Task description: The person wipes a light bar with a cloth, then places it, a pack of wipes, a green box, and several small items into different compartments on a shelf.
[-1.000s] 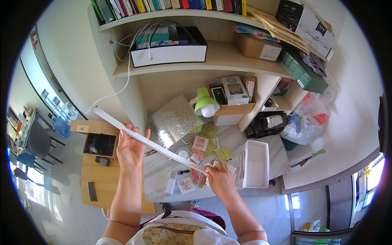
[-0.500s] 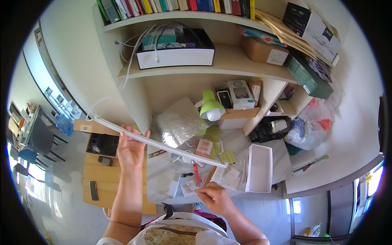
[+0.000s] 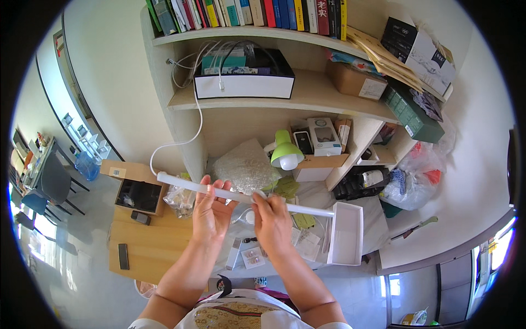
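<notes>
A long, thin white light bar (image 3: 309, 210) spans the air above the desk, its left end a little higher than its right. A white cable (image 3: 198, 123) runs from that left end up to the shelf. My left hand (image 3: 211, 216), palm up, has its fingers and thumb around the bar left of its middle. My right hand (image 3: 272, 225) pinches the bar near its middle, with fingers hiding part of it. Its right end passes close to an open white box (image 3: 347, 241); whether they touch I cannot tell.
The marble-patterned desk (image 3: 378, 216) carries a green lamp (image 3: 285, 148), bubble wrap (image 3: 246, 164), a narrow white box (image 3: 234, 253) and a small bag of parts (image 3: 253, 257). At left, a wooden surface (image 3: 159, 252) holds an open cardboard box (image 3: 142, 194) and a phone (image 3: 123, 256).
My right hand has risen from above the desk and taken hold of the bar. My left hand has moved right along with the bar, which now slopes less.
</notes>
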Action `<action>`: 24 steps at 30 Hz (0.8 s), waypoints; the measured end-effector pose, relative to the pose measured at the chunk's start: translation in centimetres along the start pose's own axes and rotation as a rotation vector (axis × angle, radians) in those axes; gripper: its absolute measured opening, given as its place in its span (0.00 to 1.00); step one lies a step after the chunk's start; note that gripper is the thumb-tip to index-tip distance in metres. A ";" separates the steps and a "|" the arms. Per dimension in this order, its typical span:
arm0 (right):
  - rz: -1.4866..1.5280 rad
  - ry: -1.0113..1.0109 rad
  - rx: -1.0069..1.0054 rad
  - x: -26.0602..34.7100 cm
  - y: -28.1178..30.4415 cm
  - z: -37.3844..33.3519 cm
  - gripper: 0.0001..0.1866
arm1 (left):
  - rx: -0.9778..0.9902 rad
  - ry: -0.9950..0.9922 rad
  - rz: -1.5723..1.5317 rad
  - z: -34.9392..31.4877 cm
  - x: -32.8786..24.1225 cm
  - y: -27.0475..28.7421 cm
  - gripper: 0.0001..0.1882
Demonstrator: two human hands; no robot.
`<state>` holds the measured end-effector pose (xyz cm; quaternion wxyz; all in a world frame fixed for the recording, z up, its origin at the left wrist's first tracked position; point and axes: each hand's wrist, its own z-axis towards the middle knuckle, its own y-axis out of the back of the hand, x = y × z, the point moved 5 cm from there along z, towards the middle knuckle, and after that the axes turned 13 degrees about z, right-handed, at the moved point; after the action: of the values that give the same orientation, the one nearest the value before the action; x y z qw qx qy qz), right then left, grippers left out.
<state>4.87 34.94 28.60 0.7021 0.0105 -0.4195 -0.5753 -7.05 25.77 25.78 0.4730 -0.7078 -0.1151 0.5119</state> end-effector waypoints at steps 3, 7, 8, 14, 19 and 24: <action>-0.120 0.073 -0.073 -2.5 2.0 -1.2 0.15 | -0.008 -0.012 -0.034 0.2 -1.4 0.9 0.11; -0.263 -0.135 -0.221 -11.0 6.7 -3.2 0.14 | -0.084 0.003 -0.037 0.3 -1.5 1.2 0.08; -0.275 -0.215 -0.229 -13.3 7.9 -3.9 0.14 | -0.094 -0.002 -0.040 0.3 -1.8 1.4 0.07; 0.027 0.096 -0.270 -3.2 6.1 -0.8 0.14 | -0.078 0.073 -0.046 0.1 0.2 0.8 0.06; 0.031 0.229 0.009 3.3 -0.7 0.9 0.14 | -0.144 0.170 -0.065 -0.4 1.0 0.0 0.07; -0.087 0.087 -0.112 -2.7 1.6 -0.4 0.14 | -0.194 0.153 -0.071 0.5 -0.1 0.4 0.11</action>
<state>6.38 37.53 27.59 0.6934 0.0142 -0.3548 -0.6270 -7.66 25.81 25.49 0.4274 -0.7828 -0.1529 0.4257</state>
